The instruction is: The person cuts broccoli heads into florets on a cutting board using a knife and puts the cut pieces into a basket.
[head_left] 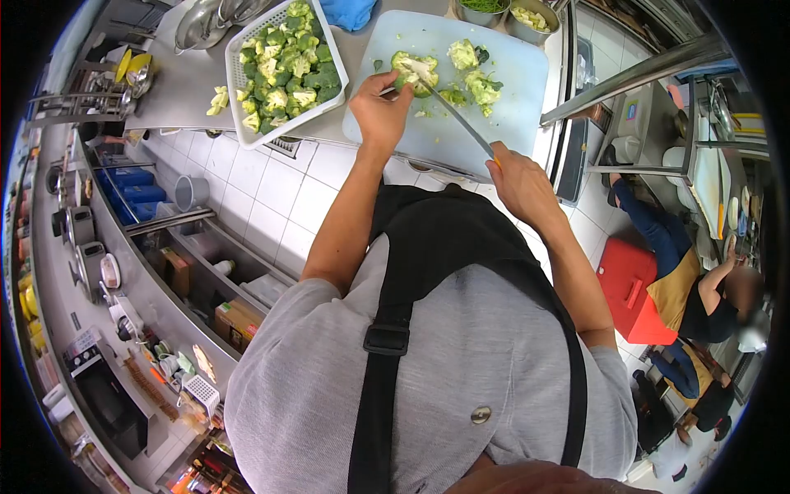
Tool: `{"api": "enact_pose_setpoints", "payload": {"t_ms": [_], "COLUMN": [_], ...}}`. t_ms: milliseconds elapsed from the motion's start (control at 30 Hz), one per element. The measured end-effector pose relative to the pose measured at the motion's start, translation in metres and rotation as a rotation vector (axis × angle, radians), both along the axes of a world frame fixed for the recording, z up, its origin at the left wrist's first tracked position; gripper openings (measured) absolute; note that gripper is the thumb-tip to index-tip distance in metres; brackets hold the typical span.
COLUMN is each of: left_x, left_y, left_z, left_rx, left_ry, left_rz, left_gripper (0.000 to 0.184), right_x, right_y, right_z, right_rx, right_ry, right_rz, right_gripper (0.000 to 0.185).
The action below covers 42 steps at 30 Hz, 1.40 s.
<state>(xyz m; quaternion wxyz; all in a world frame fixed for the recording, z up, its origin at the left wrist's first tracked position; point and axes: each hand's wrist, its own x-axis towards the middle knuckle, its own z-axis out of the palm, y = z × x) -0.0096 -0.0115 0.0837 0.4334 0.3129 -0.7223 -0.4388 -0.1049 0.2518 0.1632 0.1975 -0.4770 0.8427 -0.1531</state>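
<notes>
My left hand (382, 111) is closed on a pale-cored piece of broccoli (415, 72) near the left side of the white cutting board (518, 70). In my right hand (520, 183) is the orange handle of a long knife (461, 121), its blade slanting up and left so that the tip meets the broccoli. More broccoli pieces (483, 89) lie on the board to the right of the blade. A white perforated basket (240, 99) full of cut broccoli florets (288, 70) stands left of the board.
Metal bowls (200, 29) sit at the upper left, and a blue cloth (347, 11) lies behind the basket. Two metal containers with chopped vegetables (531, 18) stand behind the board. Other people (683, 276) are at the right, near a red box (627, 288).
</notes>
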Motion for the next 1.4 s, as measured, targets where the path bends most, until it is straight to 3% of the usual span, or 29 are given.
{"api": "enact_pose_setpoints", "payload": {"t_ms": [133, 233, 333, 433, 533, 567, 600, 667, 733, 833, 867, 967, 1067, 1400], "left_x": [0.008, 0.035, 0.061, 0.062, 0.049, 0.044, 0.043, 0.031, 0.017, -0.002, -0.008, -0.023, -0.018, -0.015], "left_y": [-0.012, -0.071, -0.160, -0.191, -0.160, -0.124, -0.094, -0.043, -0.001, 0.024, 0.019, -0.015, -0.017, -0.019], "left_z": [0.026, 0.059, 0.042, 0.056, 0.073, 0.081, 0.085, 0.063, 0.032, 0.010, 0.002, -0.035, -0.013, -0.009], "left_rx": [0.007, -0.178, -0.318, -0.429, -0.411, -0.349, -0.177, -0.147, -0.185, -0.199, -0.101, -0.414, -0.059, -0.159], "left_ry": [0.039, 0.014, -0.210, -0.477, -0.178, -0.125, -0.363, -0.662, -0.672, -0.391, -0.349, -0.179, -0.261, -0.216], "left_rz": [0.109, 0.316, 0.441, 0.581, 0.414, 0.178, 0.054, -0.075, -0.107, -0.031, -0.048, -0.031, -0.108, -0.051], "left_gripper": [0.030, 0.028, 0.038, 0.034, 0.033, 0.027, 0.031, 0.045, 0.063, 0.076, 0.072, 0.058, 0.047, 0.035], "right_x": [0.002, -0.002, -0.004, -0.008, -0.010, -0.010, -0.011, -0.010, -0.009, -0.006, -0.006, -0.005, -0.004, 0.004], "right_y": [-0.011, -0.006, -0.004, -0.001, 0.005, 0.007, 0.008, 0.012, 0.014, 0.015, 0.016, 0.020, 0.024, 0.021], "right_z": [0.025, 0.032, 0.032, 0.023, 0.018, 0.017, 0.017, 0.014, 0.014, 0.017, 0.013, 0.010, 0.007, 0.007], "right_rx": [-0.031, -0.099, -0.069, -0.087, -0.110, -0.104, -0.091, -0.107, -0.103, -0.075, -0.090, -0.128, -0.089, -0.077], "right_ry": [-0.086, -0.127, -0.176, -0.205, -0.226, -0.240, -0.252, -0.259, -0.275, -0.319, -0.307, -0.292, -0.310, -0.248], "right_rz": [-0.087, -0.107, -0.168, -0.176, -0.231, -0.258, -0.273, -0.290, -0.305, -0.327, -0.317, -0.305, -0.277, -0.178], "right_gripper": [0.025, 0.024, 0.025, 0.026, 0.027, 0.028, 0.029, 0.029, 0.030, 0.031, 0.032, 0.031, 0.029, 0.023]}}
